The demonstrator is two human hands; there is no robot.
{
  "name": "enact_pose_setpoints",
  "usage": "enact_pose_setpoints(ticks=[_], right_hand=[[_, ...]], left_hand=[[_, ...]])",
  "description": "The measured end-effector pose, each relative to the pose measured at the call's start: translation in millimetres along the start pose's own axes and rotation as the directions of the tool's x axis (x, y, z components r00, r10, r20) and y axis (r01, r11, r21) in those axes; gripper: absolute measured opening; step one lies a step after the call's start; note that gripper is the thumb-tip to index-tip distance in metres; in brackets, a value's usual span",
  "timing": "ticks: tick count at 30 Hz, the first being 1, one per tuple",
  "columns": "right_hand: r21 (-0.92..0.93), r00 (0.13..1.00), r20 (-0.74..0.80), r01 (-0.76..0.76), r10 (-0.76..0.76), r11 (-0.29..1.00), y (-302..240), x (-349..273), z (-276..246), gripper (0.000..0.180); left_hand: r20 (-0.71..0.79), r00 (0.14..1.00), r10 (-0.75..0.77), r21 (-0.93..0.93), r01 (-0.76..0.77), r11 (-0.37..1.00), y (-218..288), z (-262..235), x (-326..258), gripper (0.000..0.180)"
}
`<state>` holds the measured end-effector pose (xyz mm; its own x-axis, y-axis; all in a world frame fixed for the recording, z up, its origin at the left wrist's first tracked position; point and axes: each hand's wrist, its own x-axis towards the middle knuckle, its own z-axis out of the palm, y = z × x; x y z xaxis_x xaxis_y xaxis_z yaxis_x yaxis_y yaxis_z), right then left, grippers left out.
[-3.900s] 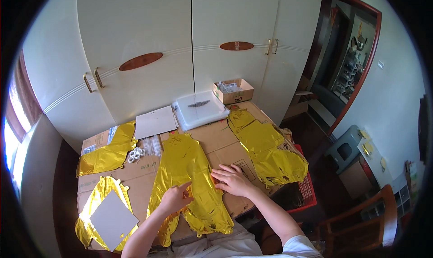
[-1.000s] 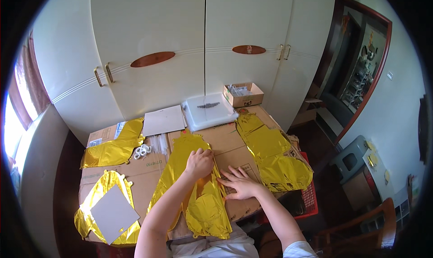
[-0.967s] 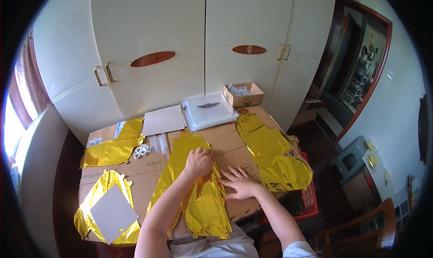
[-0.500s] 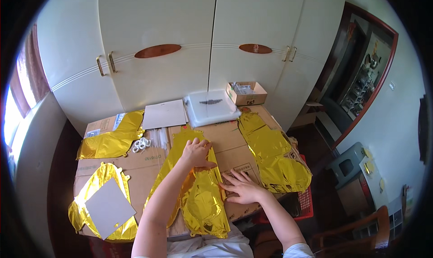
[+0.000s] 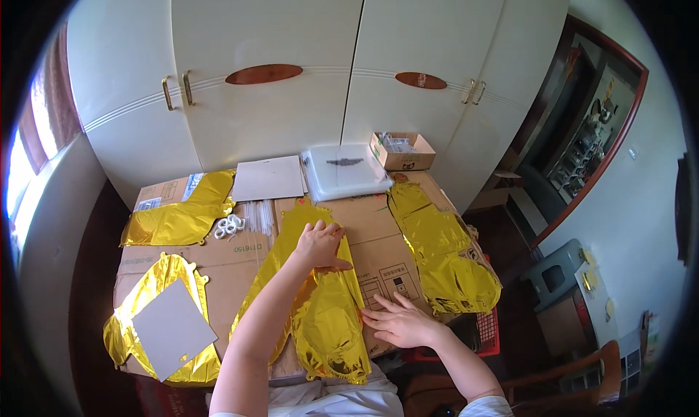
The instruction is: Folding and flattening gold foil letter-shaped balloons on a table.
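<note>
A flat gold foil balloon point(image 5: 329, 337) lies lengthwise in front of me on the cardboard-covered table point(image 5: 244, 271). My left hand point(image 5: 319, 246) rests on its upper middle, thumb apart from the fingers, pressing on the foil and holding nothing. Beside the balloon's right edge, my right hand point(image 5: 400, 322) lies with fingers spread on the cardboard, fingertips by the foil. Part of the balloon is hidden under my left hand and forearm.
More flat gold foil balloons lie right point(image 5: 448, 246), far left point(image 5: 178, 217) and near left point(image 5: 116, 337), the last under a grey card point(image 5: 175, 329). White ribbon rolls point(image 5: 228, 226), clear straws point(image 5: 258, 219), a pale board point(image 5: 269, 178), a clear plastic-wrapped stack point(image 5: 346, 173) and a small carton point(image 5: 404, 155) sit behind.
My right hand has shifted slightly down and right along the cardboard, uncovering more of its print. My left hand stays on the balloon. The view has tilted a little.
</note>
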<state>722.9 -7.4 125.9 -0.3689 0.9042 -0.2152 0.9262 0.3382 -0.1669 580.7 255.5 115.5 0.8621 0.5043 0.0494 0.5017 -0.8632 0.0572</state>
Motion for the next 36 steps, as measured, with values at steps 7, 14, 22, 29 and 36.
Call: enact_pose_setpoints(ticks=[7, 14, 22, 29, 36], right_hand=[[0.347, 0.942, -0.336, 0.144, -0.021, 0.927, 31, 7, -7, 0.027], [0.275, 0.768, -0.598, -0.072, 0.229, 0.959, 70, 78, -7, 0.019], [0.166, 0.749, -0.634, -0.108, 0.190, 0.980, 87, 125, 1, 0.024], [0.120, 0.829, -0.545, -0.069, 0.124, 0.990, 69, 108, 4, 0.031], [0.067, 0.818, -0.570, -0.047, 0.077, 0.997, 44, 85, 20, 0.045]], left_hand=[[-0.034, 0.999, 0.010, 0.007, -0.010, 1.000, -1, 6, -1, 0.104], [-0.011, 1.000, -0.003, 0.025, 0.003, 1.000, 2, -1, -3, 0.105], [-0.023, 1.000, -0.003, 0.012, 0.003, 1.000, 2, 0, -3, 0.106], [-0.001, 1.000, -0.001, 0.015, 0.001, 1.000, 1, 1, -5, 0.103], [-0.112, 0.994, 0.002, -0.035, -0.006, 0.999, -2, 10, -9, 0.102]])
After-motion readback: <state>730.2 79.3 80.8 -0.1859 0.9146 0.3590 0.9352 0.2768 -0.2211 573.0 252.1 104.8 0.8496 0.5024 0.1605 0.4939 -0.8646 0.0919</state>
